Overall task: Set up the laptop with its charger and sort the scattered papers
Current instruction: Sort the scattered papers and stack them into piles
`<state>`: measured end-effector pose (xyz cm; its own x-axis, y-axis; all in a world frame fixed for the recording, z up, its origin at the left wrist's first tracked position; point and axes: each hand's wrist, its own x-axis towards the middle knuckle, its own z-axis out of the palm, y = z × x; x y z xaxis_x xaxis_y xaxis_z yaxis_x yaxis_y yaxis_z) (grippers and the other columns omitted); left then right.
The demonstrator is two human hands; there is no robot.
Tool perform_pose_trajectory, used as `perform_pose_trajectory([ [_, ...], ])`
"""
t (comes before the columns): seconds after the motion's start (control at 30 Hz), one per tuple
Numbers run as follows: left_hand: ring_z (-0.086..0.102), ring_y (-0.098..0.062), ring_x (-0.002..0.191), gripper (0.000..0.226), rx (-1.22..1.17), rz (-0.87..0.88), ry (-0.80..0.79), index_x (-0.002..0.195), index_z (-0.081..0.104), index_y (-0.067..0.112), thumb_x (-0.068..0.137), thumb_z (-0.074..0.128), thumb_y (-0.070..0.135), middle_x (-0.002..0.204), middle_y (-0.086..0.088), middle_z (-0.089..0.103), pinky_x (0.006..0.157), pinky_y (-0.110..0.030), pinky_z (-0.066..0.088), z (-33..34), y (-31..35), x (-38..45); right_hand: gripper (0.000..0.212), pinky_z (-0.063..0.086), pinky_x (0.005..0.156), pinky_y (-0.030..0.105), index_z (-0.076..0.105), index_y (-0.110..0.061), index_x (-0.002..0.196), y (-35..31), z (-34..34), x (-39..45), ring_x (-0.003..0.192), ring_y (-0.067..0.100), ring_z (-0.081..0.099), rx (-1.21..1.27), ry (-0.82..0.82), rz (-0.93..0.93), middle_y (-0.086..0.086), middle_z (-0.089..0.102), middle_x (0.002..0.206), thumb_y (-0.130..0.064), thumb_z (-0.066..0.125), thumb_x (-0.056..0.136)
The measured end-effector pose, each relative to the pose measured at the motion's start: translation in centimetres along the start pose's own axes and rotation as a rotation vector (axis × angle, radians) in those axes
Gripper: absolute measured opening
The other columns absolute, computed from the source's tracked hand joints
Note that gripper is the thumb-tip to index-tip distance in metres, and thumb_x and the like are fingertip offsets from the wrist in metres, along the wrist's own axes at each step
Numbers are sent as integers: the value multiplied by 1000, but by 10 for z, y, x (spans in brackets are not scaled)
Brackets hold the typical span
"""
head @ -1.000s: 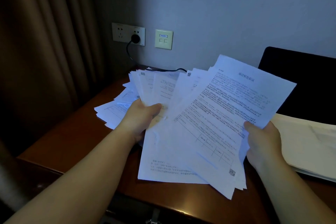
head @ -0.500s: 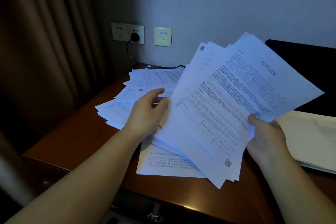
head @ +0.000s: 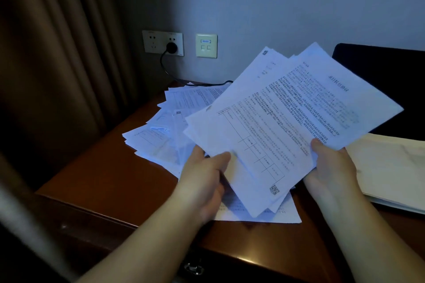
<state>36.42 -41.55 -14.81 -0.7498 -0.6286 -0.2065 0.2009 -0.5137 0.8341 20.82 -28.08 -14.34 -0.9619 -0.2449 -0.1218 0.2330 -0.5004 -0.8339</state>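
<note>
I see both hands holding one fanned sheaf (head: 287,126) of printed sheets, tilted up above the desk (head: 108,174). My left hand (head: 202,181) grips the sheaf's near left corner, thumb on top and fingers curled beneath. My right hand (head: 331,167) pinches its right edge, thumb pressed on the top sheet, the other fingers hidden behind the paper. More loose papers (head: 165,135) lie spread on the desk, left of and beneath the sheaf, reaching toward the far wall. A black cable (head: 174,76) runs from the plug in the wall socket (head: 162,42) down behind those papers. At far right stands a dark laptop (head: 386,71), its detail lost in shadow, with a pale folder (head: 391,167) lying on the desk just in front of it.
</note>
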Motion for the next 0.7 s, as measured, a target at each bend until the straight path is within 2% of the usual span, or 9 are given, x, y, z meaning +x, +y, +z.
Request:
perform_pose_trajectory([
  [0.1, 73, -30, 105, 56, 79, 46, 85, 121, 62, 27, 95, 41, -18, 113, -3, 77, 92, -58, 58, 10, -4, 1, 33, 61, 64, 29, 65, -20, 124, -2, -2, -2, 91, 14, 75, -11, -21, 23, 0, 76, 107, 1, 51, 102],
  [0.23, 76, -28, 99, 55, 78, 73, 114, 123, 63, 33, 101, 41, -12, 110, 1, 78, 80, -49, 64, 7, 11, 4, 30, 60, 65, 29, 69, -18, 118, -7, -8, -1, 96, 16, 74, -54, 7, 27, -2, 77, 102, 1, 53, 101],
  [0.33, 75, -29, 102, 57, 120, 96, 126, 125, 62, 36, 101, 43, -12, 115, 3, 77, 79, -50, 64, 0, 21, 6, 26, 57, 59, 24, 69, -18, 112, -10, -6, -4, 85, 8, 74, -100, -6, 45, -3, 76, 102, 0, 53, 102],
  [0.4, 74, -29, 103, 58, 166, 128, 156, 120, 64, 36, 99, 44, -14, 115, 5, 77, 79, -49, 64, -5, 26, 10, 26, 54, 53, 19, 67, -15, 118, -10, -5, -5, 77, 4, 73, -154, -11, 21, -5, 74, 107, -1, 54, 101],
  [0.43, 74, -29, 104, 58, 181, 140, 173, 120, 65, 36, 98, 45, -14, 115, 5, 77, 80, -49, 64, -8, 29, 13, 27, 55, 56, 20, 68, -15, 120, -7, -5, -4, 83, 6, 73, -177, -4, -8, -5, 74, 109, -1, 55, 100],
  [0.5, 73, -31, 106, 57, 208, 152, 201, 127, 63, 35, 98, 49, -12, 120, 3, 75, 81, -52, 64, -13, 33, 20, 29, 59, 71, 29, 69, -17, 119, -4, -6, -2, 100, 17, 73, -218, 23, -72, -5, 75, 110, 0, 58, 99],
  [0.6, 73, -31, 104, 50, 230, 161, 238, 130, 62, 32, 99, 54, -6, 121, 0, 74, 79, -52, 64, -18, 38, 30, 31, 57, 93, 42, 70, -19, 119, -1, -6, -2, 105, 20, 72, -251, 38, -130, -4, 75, 113, 0, 58, 98],
  [0.7, 76, -26, 97, 36, 189, 161, 285, 122, 65, 27, 100, 57, 0, 114, 0, 76, 76, -45, 65, -20, 39, 36, 30, 56, 93, 42, 70, -19, 119, -1, -6, -2, 104, 20, 72, -258, 15, -112, -4, 75, 112, -1, 57, 99],
])
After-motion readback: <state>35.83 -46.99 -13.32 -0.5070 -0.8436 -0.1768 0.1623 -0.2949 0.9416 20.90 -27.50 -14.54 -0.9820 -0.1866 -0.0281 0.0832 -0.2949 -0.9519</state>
